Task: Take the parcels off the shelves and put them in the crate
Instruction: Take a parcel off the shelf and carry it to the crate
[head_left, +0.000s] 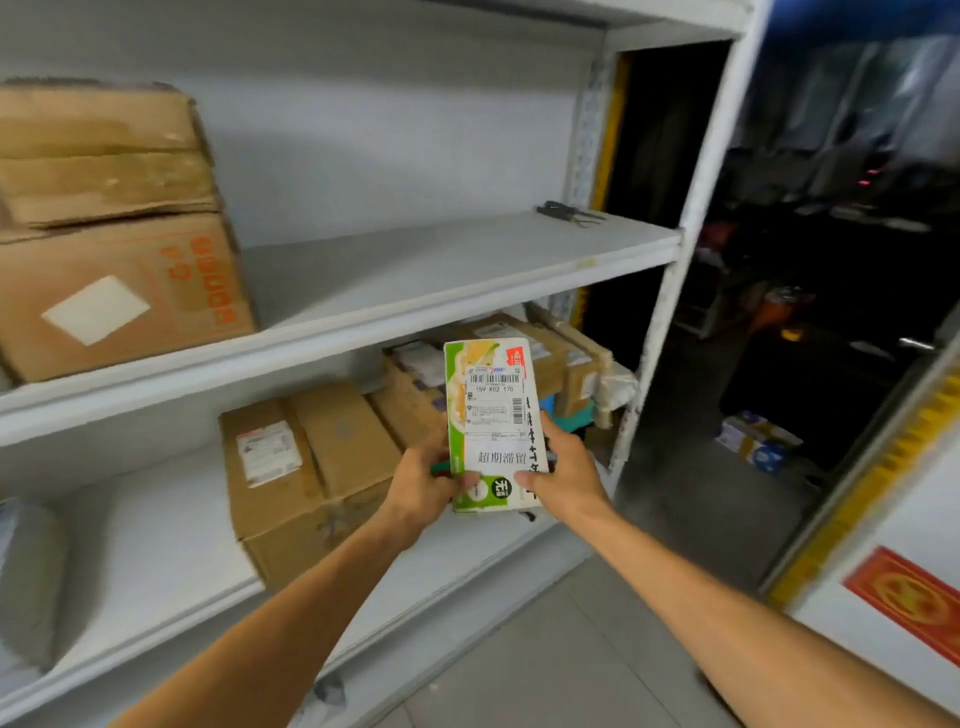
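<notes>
A flat green-and-white parcel (491, 415) with a barcode label is held upright in front of the lower shelf. My left hand (423, 486) grips its lower left edge and my right hand (563, 467) grips its lower right edge, thumbs on the front face. Behind it on the lower shelf (156, 561) lie several brown cardboard parcels (306, 467), some with white labels. A large worn cardboard box (109, 234) sits at the left of the upper shelf (441, 270). No crate is in view.
A grey plastic bag parcel (26, 577) lies at the lower shelf's far left. A small dark tool (569, 212) rests at the upper shelf's back right. The white shelf post (670, 291) borders a dark room on the right. Grey tiled floor (545, 649) lies below.
</notes>
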